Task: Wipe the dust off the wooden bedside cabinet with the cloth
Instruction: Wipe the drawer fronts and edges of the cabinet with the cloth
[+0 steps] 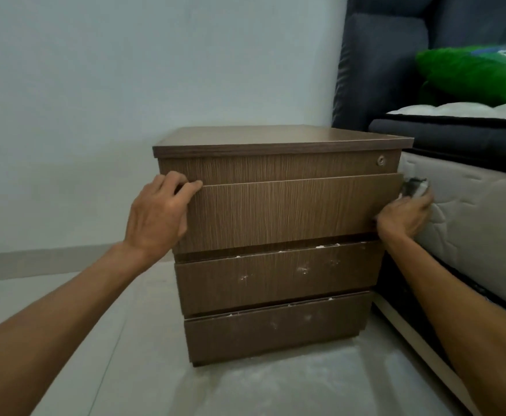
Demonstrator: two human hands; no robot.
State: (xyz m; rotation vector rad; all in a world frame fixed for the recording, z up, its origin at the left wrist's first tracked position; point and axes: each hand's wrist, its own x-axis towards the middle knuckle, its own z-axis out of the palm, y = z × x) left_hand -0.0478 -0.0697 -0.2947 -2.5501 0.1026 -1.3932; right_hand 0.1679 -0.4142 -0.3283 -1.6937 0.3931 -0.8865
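The wooden bedside cabinet [278, 223] stands on the floor in front of me, brown, with a flat top, a small lock at the upper right and three drawer fronts. White smudges mark the two lower drawers. My left hand [158, 214] grips the left edge of the top drawer front, fingers curled over its upper corner. My right hand [404, 217] is at the cabinet's right side, between it and the bed, pressing a crumpled grey-and-white cloth [414, 187] there. The cabinet's right side panel is hidden.
A bed with a quilted mattress [470, 223] and a dark upholstered headboard [383, 64] stands tight against the cabinet's right side. A green plush toy [473, 73] lies on the bed. A pale wall is behind; light floor [143, 355] lies to the left and front.
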